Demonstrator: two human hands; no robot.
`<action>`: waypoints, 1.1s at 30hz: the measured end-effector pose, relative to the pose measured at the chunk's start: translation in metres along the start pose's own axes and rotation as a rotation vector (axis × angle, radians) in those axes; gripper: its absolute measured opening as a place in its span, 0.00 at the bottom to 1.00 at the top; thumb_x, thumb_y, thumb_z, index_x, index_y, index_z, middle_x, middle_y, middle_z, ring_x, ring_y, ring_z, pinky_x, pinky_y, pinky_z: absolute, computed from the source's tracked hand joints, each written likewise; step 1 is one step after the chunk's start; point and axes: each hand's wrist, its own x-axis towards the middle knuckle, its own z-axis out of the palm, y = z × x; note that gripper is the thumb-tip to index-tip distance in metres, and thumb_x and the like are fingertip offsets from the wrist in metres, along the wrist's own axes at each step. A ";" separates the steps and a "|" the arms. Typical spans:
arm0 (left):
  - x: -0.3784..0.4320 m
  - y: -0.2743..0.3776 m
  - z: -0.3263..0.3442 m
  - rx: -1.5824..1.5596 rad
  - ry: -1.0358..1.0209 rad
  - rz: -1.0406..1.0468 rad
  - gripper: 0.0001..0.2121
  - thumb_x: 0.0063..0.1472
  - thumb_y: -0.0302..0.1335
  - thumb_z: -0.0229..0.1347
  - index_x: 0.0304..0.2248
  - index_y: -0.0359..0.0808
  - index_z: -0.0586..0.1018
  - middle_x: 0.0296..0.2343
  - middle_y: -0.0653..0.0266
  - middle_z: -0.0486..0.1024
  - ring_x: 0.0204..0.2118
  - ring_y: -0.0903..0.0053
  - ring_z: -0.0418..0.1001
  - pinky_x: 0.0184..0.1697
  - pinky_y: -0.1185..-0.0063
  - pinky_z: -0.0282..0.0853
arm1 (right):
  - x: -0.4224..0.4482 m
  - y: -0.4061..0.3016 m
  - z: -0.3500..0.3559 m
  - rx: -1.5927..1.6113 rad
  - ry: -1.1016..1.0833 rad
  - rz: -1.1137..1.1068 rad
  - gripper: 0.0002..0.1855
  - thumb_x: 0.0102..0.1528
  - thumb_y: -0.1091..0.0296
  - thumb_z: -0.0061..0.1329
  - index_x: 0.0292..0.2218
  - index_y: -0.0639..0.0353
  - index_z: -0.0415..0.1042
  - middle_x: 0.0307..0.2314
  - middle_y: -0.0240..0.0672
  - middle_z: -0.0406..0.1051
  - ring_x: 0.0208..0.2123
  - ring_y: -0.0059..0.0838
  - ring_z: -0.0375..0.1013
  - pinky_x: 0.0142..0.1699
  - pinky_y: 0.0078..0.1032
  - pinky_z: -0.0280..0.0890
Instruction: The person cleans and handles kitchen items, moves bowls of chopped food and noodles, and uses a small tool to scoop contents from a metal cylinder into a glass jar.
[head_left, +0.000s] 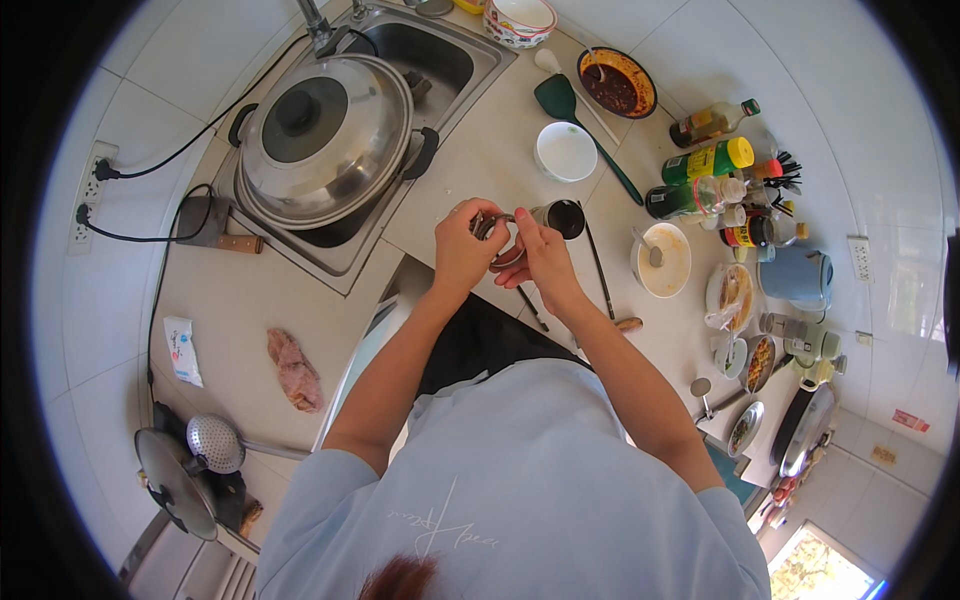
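My left hand (466, 244) and my right hand (546, 259) meet above the front edge of the counter. Between them they grip a small metal piece with ring-shaped parts (510, 257); fingers cover much of it, so its exact kind is unclear. Just beyond my right hand is a small dark-mouthed cup or jar (565, 219). A dark chopstick (598, 262) lies to the right of it, and a second dark stick (533, 309) shows between my forearms. Further back stands a white bowl (566, 152), beside a dark green spatula (592, 139).
A large lidded steel pan (322, 142) sits over the sink (442, 52). Left are a cleaver (217, 232), a piece of raw meat (295, 370) and a white packet (183, 350). Right stand a bowl with a spoon (667, 270), sauce bottles (705, 161) and a bowl of red sauce (619, 86).
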 end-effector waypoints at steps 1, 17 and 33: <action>-0.001 0.000 0.000 0.001 0.009 -0.027 0.08 0.46 0.22 0.52 0.28 0.32 0.75 0.23 0.62 0.73 0.22 0.81 0.68 0.27 0.83 0.64 | 0.000 0.001 0.000 0.000 -0.001 0.001 0.27 0.56 0.44 0.33 0.22 0.63 0.58 0.17 0.46 0.68 0.13 0.30 0.70 0.16 0.18 0.64; -0.002 -0.002 -0.015 -0.528 -0.023 -0.348 0.05 0.54 0.26 0.50 0.28 0.34 0.76 0.23 0.69 0.71 0.24 0.86 0.66 0.25 0.87 0.63 | 0.010 0.011 -0.010 0.007 0.026 0.001 0.28 0.56 0.43 0.32 0.24 0.64 0.61 0.18 0.45 0.69 0.15 0.30 0.71 0.18 0.18 0.66; -0.002 -0.013 -0.006 -0.555 -0.036 -0.361 0.07 0.49 0.21 0.49 0.30 0.31 0.72 0.21 0.68 0.68 0.23 0.84 0.65 0.26 0.84 0.62 | 0.012 0.019 -0.002 0.046 0.036 -0.024 0.26 0.56 0.44 0.33 0.23 0.61 0.58 0.19 0.45 0.68 0.17 0.32 0.72 0.21 0.20 0.68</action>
